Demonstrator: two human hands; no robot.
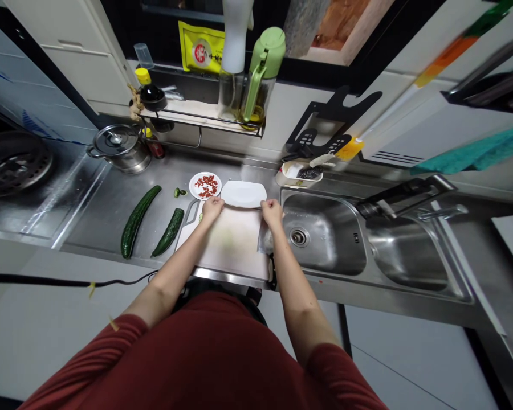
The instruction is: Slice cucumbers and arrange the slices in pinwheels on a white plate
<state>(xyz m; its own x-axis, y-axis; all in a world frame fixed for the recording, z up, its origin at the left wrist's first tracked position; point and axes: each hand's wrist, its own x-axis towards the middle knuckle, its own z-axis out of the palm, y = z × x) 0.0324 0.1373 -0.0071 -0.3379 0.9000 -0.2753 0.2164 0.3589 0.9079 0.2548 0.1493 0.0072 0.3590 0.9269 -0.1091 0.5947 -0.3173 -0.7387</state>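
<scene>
A white rectangular plate lies at the far edge of the cutting board. My left hand is closed at its near left corner, and my right hand grips the near right corner. Nothing shows on the plate. Just left of it stands a white round dish of chopped red pieces. Two cucumbers lie on the steel counter to the left: a long cucumber and a shorter, cut cucumber. Small green cucumber ends rest near the dish. A knife handle shows at the board's right edge.
To the right is a double steel sink with a faucet. A lidded pot stands at the back left. Above the counter, a wall shelf bears bottles, including a green-topped oil bottle. A utensil holder sits behind the sink.
</scene>
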